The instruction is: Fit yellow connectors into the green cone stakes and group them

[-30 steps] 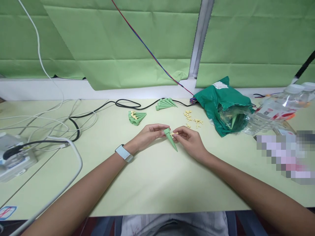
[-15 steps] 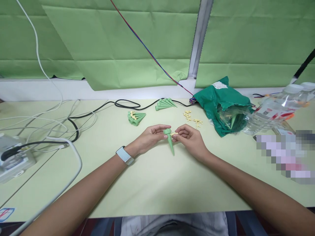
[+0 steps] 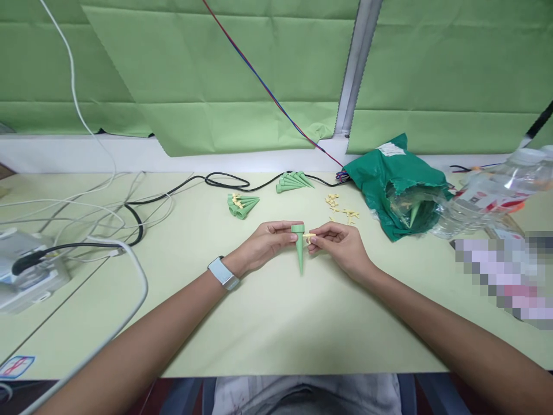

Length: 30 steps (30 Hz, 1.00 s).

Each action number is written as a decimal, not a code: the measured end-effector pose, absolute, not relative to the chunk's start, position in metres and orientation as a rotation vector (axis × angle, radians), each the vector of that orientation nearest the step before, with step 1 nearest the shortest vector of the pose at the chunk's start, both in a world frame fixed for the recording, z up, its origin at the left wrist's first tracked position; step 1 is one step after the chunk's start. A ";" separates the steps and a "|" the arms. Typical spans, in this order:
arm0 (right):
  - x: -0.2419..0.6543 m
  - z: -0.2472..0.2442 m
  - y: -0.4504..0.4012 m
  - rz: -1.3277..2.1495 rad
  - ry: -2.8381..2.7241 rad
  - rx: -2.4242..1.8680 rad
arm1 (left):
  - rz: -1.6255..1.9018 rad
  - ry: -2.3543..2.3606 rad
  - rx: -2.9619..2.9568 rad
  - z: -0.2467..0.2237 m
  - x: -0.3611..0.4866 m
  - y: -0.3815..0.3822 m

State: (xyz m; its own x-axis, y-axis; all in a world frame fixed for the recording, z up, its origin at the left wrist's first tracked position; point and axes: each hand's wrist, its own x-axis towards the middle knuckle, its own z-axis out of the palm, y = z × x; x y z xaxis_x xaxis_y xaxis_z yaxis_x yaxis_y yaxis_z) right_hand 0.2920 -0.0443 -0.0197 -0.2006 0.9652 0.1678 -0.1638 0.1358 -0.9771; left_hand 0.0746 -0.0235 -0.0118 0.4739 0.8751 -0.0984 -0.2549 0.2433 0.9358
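You are at an indoor assembly workstation. The pale green counter point(image 3: 276, 334) carries bundled green plastic spikes point(image 3: 244, 206), small yellow plastic parts point(image 3: 332, 200), a torn green parts bag point(image 3: 380, 173) and loose black cables point(image 3: 224, 182), with green fabric blinds point(image 3: 216, 69) hanging behind.

The camera sits on my head, above the near edge of the worktop point(image 3: 276, 340), and looks forward and down across it. It is close enough to take in my left hand point(image 3: 268, 242) and my right hand point(image 3: 339, 245) at mid-frame, my shirt point(image 3: 302, 397) below that near edge, and the green curtains point(image 3: 216, 75) beyond the far edge.
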 end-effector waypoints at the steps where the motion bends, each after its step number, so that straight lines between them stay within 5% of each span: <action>1: 0.292 -0.019 -0.045 1.318 -1.312 -0.879 | 0.869 0.729 1.047 -0.012 0.075 -0.024; 30: 0.292 -0.021 -0.050 1.428 -1.330 -0.853 | 0.829 0.754 1.125 -0.010 0.076 -0.028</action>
